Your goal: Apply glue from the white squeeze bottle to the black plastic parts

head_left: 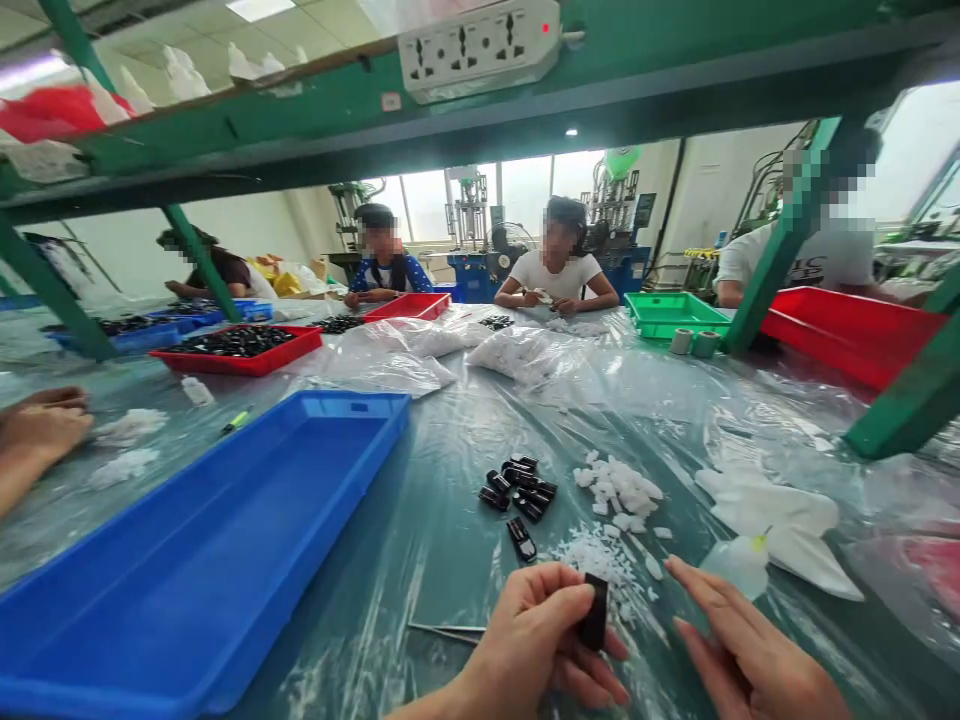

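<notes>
My left hand (540, 640) is closed around a small black plastic part (595, 612), pinched between thumb and fingers at the bottom middle. To its right, my right hand (739, 650) has its fingers stretched out and holds nothing, with the index finger reaching toward the part. Just beyond my hands a cluster of several black parts (519, 485) lies on the plastic-covered table (450, 500), with one separate black part (520, 538) nearer to me. Small white pieces (619, 488) are heaped beside them, and finer white bits (592, 552) lie closer.
An empty blue tray (195, 560) lies at the left. Metal tweezers (446, 629) rest near my left hand. Further off stand red trays (238, 350), a green tray (667, 312), bags of white pieces (517, 352) and tape rolls (694, 342). Several people sit across; another person's hand (41, 425) rests at left.
</notes>
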Demonstrator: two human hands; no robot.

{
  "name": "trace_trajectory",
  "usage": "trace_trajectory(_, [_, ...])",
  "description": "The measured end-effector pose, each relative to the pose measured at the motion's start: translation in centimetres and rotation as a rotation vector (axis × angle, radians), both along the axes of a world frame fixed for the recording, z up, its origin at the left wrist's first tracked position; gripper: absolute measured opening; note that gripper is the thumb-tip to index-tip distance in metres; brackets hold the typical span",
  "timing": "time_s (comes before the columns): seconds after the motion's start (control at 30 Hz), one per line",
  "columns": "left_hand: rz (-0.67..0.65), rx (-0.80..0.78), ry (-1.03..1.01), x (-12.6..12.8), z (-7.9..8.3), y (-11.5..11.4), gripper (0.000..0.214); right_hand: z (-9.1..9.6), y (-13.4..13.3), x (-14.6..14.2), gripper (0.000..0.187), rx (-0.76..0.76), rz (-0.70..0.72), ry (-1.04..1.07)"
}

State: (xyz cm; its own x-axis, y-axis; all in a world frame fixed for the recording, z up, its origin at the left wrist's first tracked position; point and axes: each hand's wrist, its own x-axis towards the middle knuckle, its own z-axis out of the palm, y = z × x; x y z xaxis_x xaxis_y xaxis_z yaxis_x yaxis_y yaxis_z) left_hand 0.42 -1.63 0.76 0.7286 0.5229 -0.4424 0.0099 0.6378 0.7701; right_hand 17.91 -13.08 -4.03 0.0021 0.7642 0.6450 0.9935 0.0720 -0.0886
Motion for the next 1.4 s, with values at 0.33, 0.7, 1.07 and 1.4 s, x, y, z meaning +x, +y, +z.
trace_trajectory(0.33, [-0.009,-0.048,-0.019,-0.2,0.0,-0.1,0.031,-0.8,1.2,-1.1,0.055,-0.380,-0.172,-0.114])
trace_trajectory(0.7, [-0.035,-0.063,-0.021,-0.4,-0.1,0.1,0.035,-0.1,1.2,-1.0,0.041,-0.234,-0.097,-0.086])
trace_trajectory(1.07, [-0.094,-0.025,-0.022,-0.5,0.0,0.1,0.033,-0.1,1.4,-0.8,0.028,-0.280,-0.069,-0.025])
trace_trajectory(1.4, [-0.133,0.095,0.021,-0.6,0.8,-0.2,0.037,0.4,1.0,-1.0,0.030,-0.232,-0.019,0.098])
